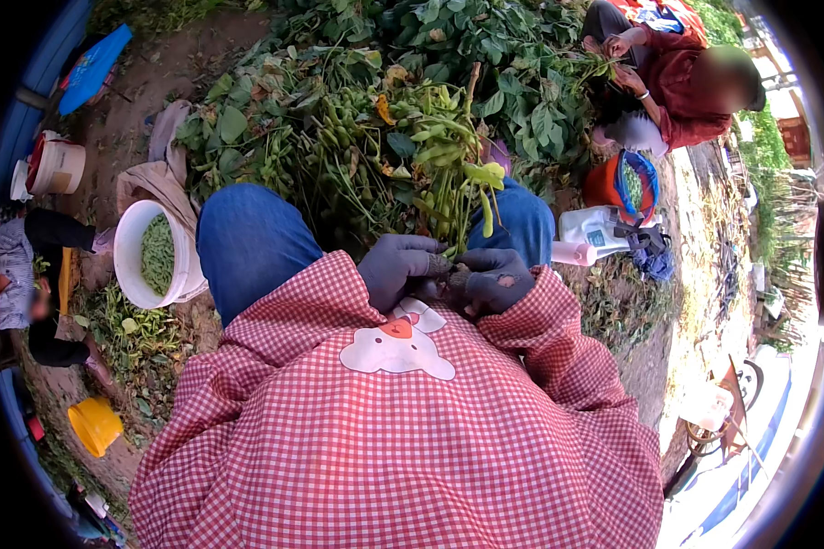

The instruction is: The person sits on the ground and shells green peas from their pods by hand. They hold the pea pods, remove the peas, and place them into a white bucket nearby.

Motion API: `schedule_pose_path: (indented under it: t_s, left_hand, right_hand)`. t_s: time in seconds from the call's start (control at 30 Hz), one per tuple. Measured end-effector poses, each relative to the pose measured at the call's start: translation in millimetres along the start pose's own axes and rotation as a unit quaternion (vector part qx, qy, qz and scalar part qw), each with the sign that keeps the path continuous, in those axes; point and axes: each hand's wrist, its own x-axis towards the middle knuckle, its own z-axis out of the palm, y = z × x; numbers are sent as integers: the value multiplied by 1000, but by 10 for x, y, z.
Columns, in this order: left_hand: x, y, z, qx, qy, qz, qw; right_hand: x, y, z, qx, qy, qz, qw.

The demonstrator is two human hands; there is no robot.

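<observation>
My left hand (402,269), in a dark grey glove with worn fingertips, is closed at the lower end of a bunch of green soybean pods (453,154). Close beside it, my right hand (491,278), gloved alike with a hole in the fabric, pinches the same stems and pods. Both hands are near the chest of a red checked smock. The bunch stands up from the fingers, with plump pods and a cut brown stalk (474,86). A large heap of leafy soybean plants (329,137) lies before my knees. What exactly sits between the fingertips is hidden.
A white bucket (125,257) of green beans stands left of my knee. At the right are an orange bucket (594,180) with a blue liner, a pink bottle (572,253) and a bag (590,226). One person (687,103) sits upper right, another (17,267) far left, near a yellow bucket (96,425).
</observation>
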Motion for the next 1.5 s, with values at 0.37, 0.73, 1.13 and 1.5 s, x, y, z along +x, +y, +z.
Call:
schedule_pose_path:
  t_s: [0.37, 0.73, 1.13, 1.5]
  left_hand:
    - [65, 44, 53, 206, 3, 23, 978]
    - [75, 33, 84, 194, 13, 55, 979]
    - [141, -57, -17, -16, -2, -61, 998]
    - [337, -179, -23, 170, -26, 20, 985]
  right_hand:
    - [-4, 45, -14, -11, -19, -6, 1000]
    - [-21, 90, -20, 2, -18, -24, 1000]
    - [-65, 64, 69, -40, 66, -8, 997]
    - [281, -308, -151, -235, 265, -174, 919]
